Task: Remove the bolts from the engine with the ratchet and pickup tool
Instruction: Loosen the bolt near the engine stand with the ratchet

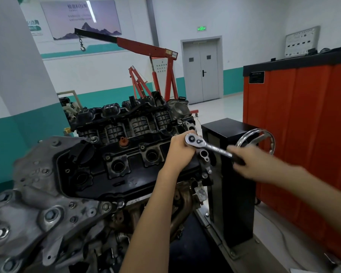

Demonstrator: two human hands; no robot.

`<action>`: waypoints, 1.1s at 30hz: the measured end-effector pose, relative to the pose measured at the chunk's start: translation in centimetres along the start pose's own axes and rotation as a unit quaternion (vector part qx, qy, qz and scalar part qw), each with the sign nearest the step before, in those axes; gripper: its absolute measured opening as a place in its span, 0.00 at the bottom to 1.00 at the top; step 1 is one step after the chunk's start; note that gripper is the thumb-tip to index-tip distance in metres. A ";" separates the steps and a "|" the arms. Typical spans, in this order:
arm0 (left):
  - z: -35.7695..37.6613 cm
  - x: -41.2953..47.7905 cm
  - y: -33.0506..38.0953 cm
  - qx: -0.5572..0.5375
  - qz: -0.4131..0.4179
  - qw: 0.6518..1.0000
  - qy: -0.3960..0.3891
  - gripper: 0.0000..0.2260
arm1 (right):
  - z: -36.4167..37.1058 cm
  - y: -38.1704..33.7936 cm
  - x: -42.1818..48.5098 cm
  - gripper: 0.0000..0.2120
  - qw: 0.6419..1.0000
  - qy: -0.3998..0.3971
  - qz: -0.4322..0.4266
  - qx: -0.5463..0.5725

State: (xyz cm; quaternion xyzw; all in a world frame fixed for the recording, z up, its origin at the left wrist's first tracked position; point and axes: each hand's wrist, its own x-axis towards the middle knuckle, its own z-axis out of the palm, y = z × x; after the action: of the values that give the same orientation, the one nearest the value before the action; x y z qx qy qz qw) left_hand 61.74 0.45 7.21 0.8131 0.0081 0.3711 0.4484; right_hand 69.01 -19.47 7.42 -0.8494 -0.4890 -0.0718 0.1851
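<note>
Hands both hold the chrome ratchet with a black grip (211,147), which we have at the right end of the black engine valve cover (126,180). Our left hand (182,149) curls tight under its round head; our right hand (250,166), blurred, wraps the grip near the steel handwheel (253,132).

Both arms reach forward, bare to the elbow. The left forearm (152,213) rises steeply from below, wrist straight, and the left hand (180,149) is curled into a fist with its knuckles up, closed just under the head of the ratchet (209,146). The right forearm (313,194) comes in from the far side, slanting down toward the left hand. The right hand (250,164) is blurred, its fingers wrapped round the handle end.
</note>
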 end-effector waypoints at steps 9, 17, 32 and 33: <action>1.2 -0.7 0.1 -0.045 0.012 0.995 0.083 0.22 | 7.7 -6.4 -3.2 0.07 0.943 0.105 0.106 0.298; 0.1 -0.8 0.0 -0.015 0.008 0.998 0.053 0.20 | 7.5 -5.2 -2.1 0.06 0.953 0.081 0.084 0.279; 1.3 -0.8 0.8 -0.108 -0.016 0.992 0.062 0.22 | 8.4 -8.3 -2.9 0.06 0.917 0.100 0.106 0.370; 1.4 -0.7 0.9 -0.112 -0.018 0.991 0.064 0.21 | 9.7 -9.9 -2.8 0.05 0.897 0.115 0.122 0.410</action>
State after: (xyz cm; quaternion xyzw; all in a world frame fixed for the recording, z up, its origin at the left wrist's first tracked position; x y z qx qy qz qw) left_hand 61.79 -1.34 7.03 0.7318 0.0098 0.4133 0.5418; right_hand 58.53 -13.47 0.05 -0.7371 -0.3428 0.0612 0.5792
